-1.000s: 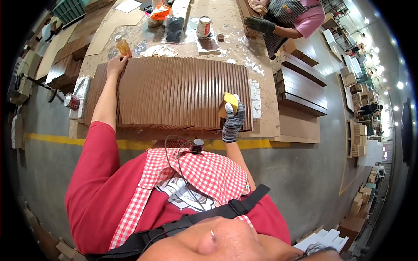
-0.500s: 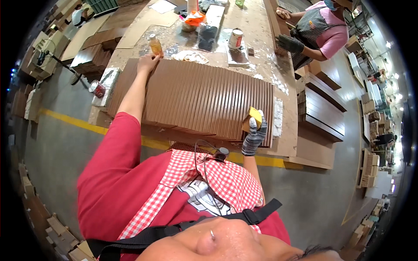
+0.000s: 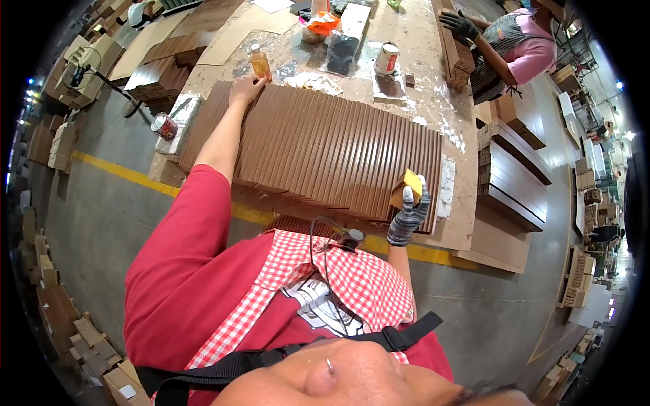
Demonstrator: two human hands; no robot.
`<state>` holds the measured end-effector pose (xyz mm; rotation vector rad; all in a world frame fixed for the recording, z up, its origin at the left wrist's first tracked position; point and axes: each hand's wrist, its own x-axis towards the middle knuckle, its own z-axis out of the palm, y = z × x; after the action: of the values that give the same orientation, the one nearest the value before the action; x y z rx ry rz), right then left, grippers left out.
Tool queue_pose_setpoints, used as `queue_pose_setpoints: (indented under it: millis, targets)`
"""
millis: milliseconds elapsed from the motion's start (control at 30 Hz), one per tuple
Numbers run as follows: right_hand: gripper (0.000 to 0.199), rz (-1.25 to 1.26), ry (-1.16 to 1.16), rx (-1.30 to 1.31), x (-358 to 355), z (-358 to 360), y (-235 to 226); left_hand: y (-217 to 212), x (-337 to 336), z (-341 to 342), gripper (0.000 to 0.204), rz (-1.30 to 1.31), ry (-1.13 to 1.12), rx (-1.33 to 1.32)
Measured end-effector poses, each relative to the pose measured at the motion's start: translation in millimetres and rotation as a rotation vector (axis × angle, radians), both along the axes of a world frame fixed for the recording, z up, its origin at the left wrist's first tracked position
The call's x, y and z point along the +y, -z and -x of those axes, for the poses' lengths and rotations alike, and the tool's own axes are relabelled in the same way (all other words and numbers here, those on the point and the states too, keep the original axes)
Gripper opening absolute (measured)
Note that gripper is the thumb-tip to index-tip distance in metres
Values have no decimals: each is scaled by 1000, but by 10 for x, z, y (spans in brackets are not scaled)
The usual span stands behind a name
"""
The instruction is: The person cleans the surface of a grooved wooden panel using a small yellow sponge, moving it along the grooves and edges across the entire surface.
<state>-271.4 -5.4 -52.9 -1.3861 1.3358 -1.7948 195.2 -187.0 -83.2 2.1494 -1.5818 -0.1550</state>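
A long row of brown wooden slats (image 3: 325, 152) stands on edge across the workbench (image 3: 433, 101). My left hand (image 3: 247, 88), bare, rests on the far left corner of the row with its fingers spread over the slat tops. My right hand (image 3: 408, 216) wears a grey knitted glove and grips a yellow sanding sponge (image 3: 408, 186), pressed against the near right end of the slats.
An amber bottle (image 3: 258, 62) stands just beyond my left hand. A tin can (image 3: 386, 59), a dark bag (image 3: 342, 53) and an orange object (image 3: 322, 24) lie further back. Another person in pink (image 3: 514, 47) handles wood at the far right. Stacked brown boards (image 3: 518, 179) sit right of the bench.
The view has shifted as my head moved. Both hands stay on the slats: the left on the far left corner, the right holding the sponge at the near right end.
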Motion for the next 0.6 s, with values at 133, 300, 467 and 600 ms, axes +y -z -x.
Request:
queue_pose_setpoints:
  millis: [133,300,467,600]
  targets:
    - [41,1,-3,6,1,29,46,-5,-4,10,43,3,-2,3]
    - [40,-18,-16,-30,19,-17,-18,-83,46,34,42,-22,-18,20]
    - [40,2,-12,-35,22,-21,-59,-92,27,50,42,-22,-27,58]
    - [40,-15,-31,-63,37,-12,-63,0,-25,-14,43,-44,-38,17]
